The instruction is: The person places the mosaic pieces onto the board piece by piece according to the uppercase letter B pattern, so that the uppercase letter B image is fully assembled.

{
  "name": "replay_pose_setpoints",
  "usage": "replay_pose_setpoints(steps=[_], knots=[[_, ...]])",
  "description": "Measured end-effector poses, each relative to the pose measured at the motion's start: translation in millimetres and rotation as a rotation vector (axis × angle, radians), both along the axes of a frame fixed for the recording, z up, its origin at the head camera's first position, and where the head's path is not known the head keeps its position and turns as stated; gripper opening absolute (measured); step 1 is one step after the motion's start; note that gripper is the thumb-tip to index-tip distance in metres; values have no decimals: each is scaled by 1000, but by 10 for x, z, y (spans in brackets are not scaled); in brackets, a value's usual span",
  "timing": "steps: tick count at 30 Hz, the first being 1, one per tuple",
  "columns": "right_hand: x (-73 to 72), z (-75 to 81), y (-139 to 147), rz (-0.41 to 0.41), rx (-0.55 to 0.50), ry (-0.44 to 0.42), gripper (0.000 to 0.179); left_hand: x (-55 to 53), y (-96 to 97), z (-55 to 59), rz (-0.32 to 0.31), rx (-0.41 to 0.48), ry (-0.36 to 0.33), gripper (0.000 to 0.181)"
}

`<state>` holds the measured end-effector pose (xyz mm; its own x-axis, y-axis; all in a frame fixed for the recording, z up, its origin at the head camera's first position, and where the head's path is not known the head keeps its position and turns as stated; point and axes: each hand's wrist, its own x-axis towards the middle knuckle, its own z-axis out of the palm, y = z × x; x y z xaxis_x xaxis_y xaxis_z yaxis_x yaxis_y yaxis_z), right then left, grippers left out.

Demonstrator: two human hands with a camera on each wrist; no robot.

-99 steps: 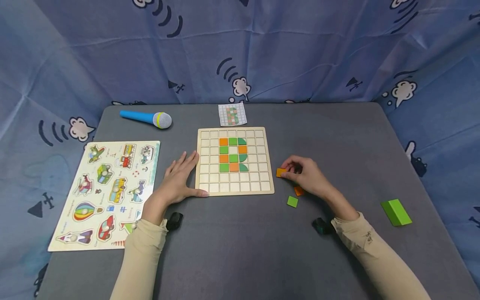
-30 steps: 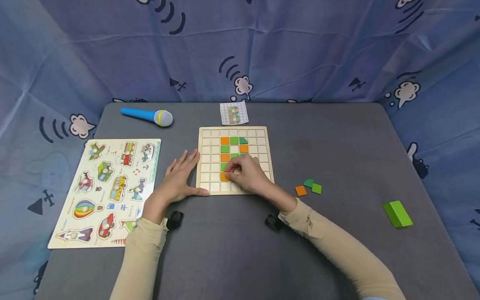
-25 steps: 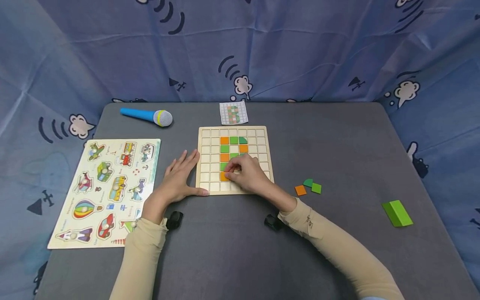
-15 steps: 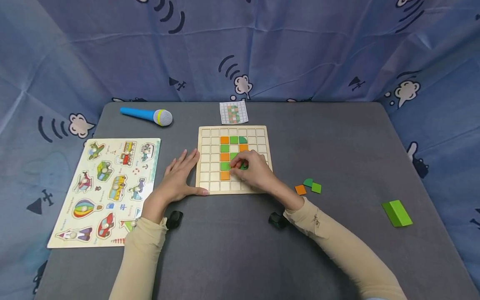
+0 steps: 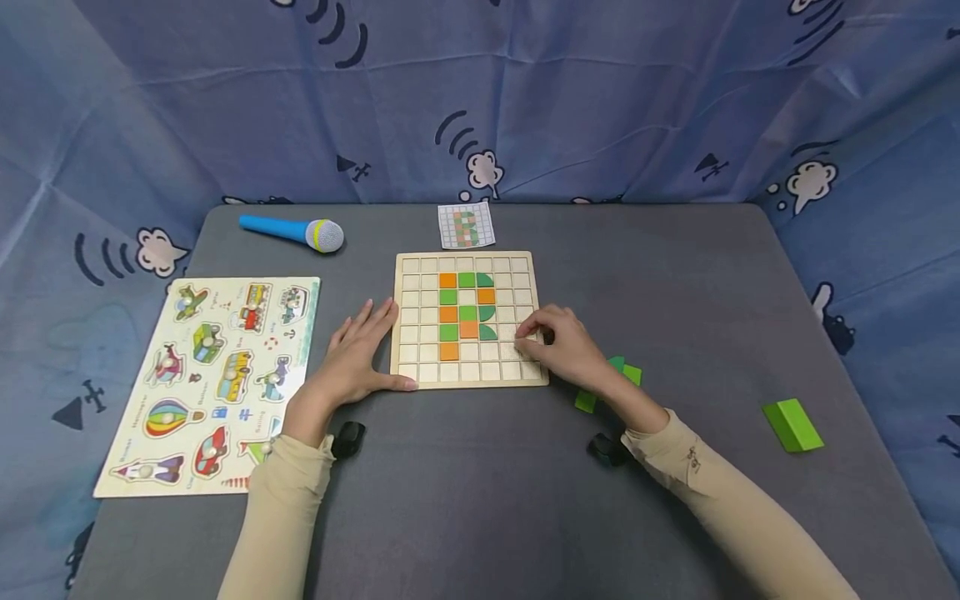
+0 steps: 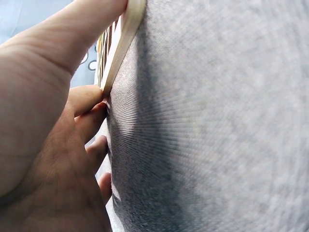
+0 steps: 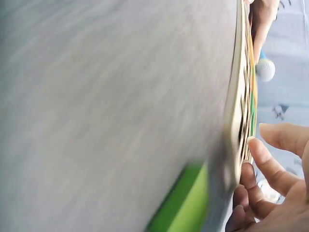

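A wooden grid board (image 5: 510, 373) lies mid-table, with orange and green square tiles and dark green quarter-round tiles set in its cells. My left hand (image 5: 357, 354) rests with spread fingers against the board's left edge, thumb at its near left corner. Over the board's right side is my right hand (image 5: 562, 346), fingers loosely bent; in the right wrist view its thumb (image 7: 282, 137) and forefinger stand apart with nothing between them. One orange square tile (image 5: 449, 351) sits lowest in the pattern's left column. Loose green tiles (image 5: 585, 401) lie by the right wrist, partly hidden by it.
A small pattern card (image 5: 466, 227) lies behind the board. Further left are a blue toy microphone (image 5: 292, 232) and a vehicle puzzle board (image 5: 202, 400). A green block (image 5: 795, 426) stands at the right. A blue printed curtain (image 5: 600, 108) hangs round the table.
My right hand picked up an orange tile from the table, set it in the pattern's left column, let it go and moved right. My left hand stayed at the board's edge.
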<state>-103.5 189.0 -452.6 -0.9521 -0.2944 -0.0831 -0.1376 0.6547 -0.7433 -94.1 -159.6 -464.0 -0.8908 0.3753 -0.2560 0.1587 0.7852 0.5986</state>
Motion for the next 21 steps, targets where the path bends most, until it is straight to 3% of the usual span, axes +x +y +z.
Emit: replay_pose_setpoints(steps=[12,17,21], knots=[[76,90,685,-37,97,-69,19,-9,7,3,4,-10,-6,126],[151,200,846,15,116,-145,25,-6,6,-3,4,1,0,125],[227,292,952,72,161,-236,47,1,5,2,5,1,-5,124]])
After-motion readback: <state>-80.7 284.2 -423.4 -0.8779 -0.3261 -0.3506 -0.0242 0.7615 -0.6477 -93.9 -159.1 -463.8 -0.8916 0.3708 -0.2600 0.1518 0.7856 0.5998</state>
